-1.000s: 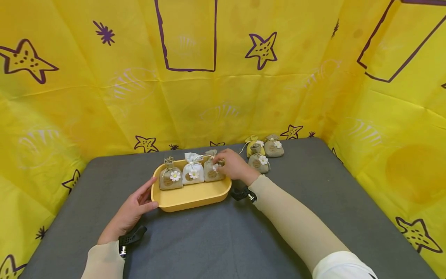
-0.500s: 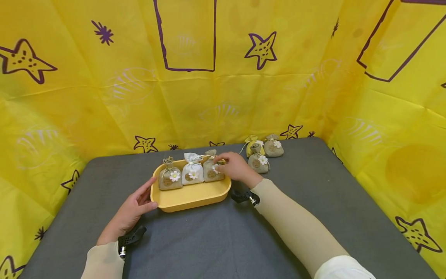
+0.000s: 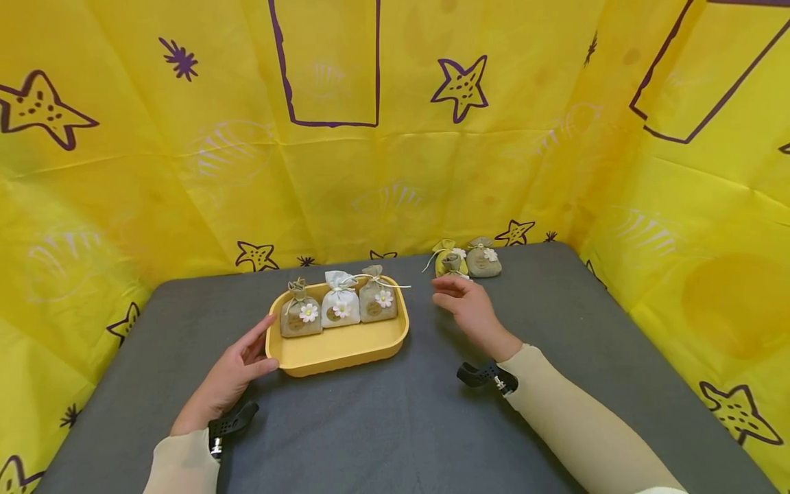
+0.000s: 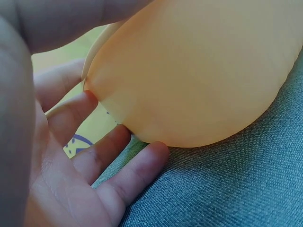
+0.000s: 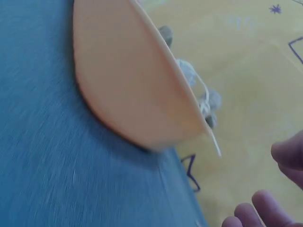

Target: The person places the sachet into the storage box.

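Observation:
A yellow oval tray [image 3: 336,353] stands on the grey cloth. Along its back half sit a brown drawstring sachet [image 3: 293,320], a white sachet [image 3: 350,310] and a beige sachet [image 3: 372,311], each with a white flower. My left hand [image 3: 225,377] rests with its thumb and fingertips against the outside of the tray's left end; the left wrist view shows the fingers [image 4: 142,172] spread there. Off the tray's right side, my right hand [image 3: 475,315] holds nothing, its fingers loosely bent. It partly hides a greenish-grey sachet [image 3: 452,266].
Behind the right hand lie a yellow sachet [image 3: 441,257] and another beige sachet [image 3: 484,265], near the table's back edge. A yellow patterned cloth [image 3: 395,158] rises behind the table [image 3: 382,439] and along its sides.
My right hand has let go of the beige sachet in the tray and moved right, towards the sachets outside it. The left hand and the tray stay in place.

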`<action>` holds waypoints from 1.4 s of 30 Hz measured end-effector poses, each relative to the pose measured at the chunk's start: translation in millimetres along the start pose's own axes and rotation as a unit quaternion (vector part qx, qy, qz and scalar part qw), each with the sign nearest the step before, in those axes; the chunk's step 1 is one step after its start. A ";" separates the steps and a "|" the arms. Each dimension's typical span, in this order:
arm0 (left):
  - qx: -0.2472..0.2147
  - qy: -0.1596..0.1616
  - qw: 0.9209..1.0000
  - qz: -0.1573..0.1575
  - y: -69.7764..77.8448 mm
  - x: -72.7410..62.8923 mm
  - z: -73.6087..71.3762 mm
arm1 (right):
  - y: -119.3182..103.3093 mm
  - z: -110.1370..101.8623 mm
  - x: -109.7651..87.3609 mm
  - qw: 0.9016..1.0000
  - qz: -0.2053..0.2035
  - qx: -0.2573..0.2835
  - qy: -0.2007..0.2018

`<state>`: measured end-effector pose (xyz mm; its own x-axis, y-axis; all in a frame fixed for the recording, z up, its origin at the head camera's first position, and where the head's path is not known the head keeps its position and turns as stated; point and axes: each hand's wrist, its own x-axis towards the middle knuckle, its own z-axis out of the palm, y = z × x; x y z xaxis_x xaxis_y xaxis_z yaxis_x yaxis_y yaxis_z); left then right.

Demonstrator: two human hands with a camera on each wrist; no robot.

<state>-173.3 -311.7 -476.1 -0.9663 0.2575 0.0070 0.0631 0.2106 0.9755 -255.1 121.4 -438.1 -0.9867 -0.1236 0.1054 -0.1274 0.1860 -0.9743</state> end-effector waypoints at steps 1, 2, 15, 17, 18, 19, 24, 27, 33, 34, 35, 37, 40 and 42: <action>0.000 0.000 1.000 0.001 0.0 0.0 0.0 | 2.1 -6.0 -2.7 1.000 -0.001 0.005 0.003; 0.000 0.000 1.000 0.002 0.1 0.0 0.0 | 4.7 -11.8 -4.9 1.000 -0.002 0.008 0.009; 0.002 0.001 1.000 -0.005 1.8 -0.1 1.0 | 30.2 -85.7 -19.4 0.996 0.064 0.041 0.040; 0.001 0.000 1.000 -0.005 1.8 0.4 0.9 | 35.1 -94.5 -18.1 0.994 0.073 0.077 0.034; 0.000 0.000 1.000 -0.004 1.8 0.6 0.9 | 38.0 -97.7 -17.3 0.992 0.076 0.096 0.030; -0.001 0.000 1.000 -0.004 1.8 0.8 0.9 | 41.2 -100.4 -16.6 0.990 0.077 0.112 0.026; -0.004 -0.001 1.000 -0.003 1.2 0.2 0.9 | 52.1 -106.1 -12.6 0.984 0.080 0.158 -0.002; -0.003 -0.001 1.000 -0.003 1.0 -0.6 0.7 | 56.0 -107.5 -9.7 0.983 0.077 0.164 -0.019; -0.002 -0.001 1.000 -0.004 1.0 -0.6 0.7 | 62.2 -106.2 -3.5 0.982 0.073 0.168 -0.041; -0.002 -0.002 1.000 -0.004 1.1 -0.5 0.7 | 62.2 -105.0 -2.6 0.983 0.074 0.164 -0.042; -0.001 -0.002 1.000 -0.004 1.1 -0.5 0.8 | 61.9 -103.7 -1.8 0.983 0.075 0.160 -0.044; -0.001 -0.001 1.000 -0.003 1.1 -0.7 0.8 | 61.1 -100.6 0.2 0.985 0.070 0.146 -0.053; -0.001 0.000 1.000 -0.002 1.2 -0.8 0.9 | 59.6 -95.0 3.8 0.988 0.060 0.126 -0.069; -0.002 0.000 1.000 -0.002 1.3 -0.6 1.0 | 59.0 -91.7 6.4 0.989 0.052 0.114 -0.080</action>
<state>-172.3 -310.6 -475.0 -0.9666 0.2562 0.0032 0.0585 0.2085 0.9763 -278.2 221.0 -476.7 -0.9622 -0.2722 -0.0131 0.0185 -0.0172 -0.9997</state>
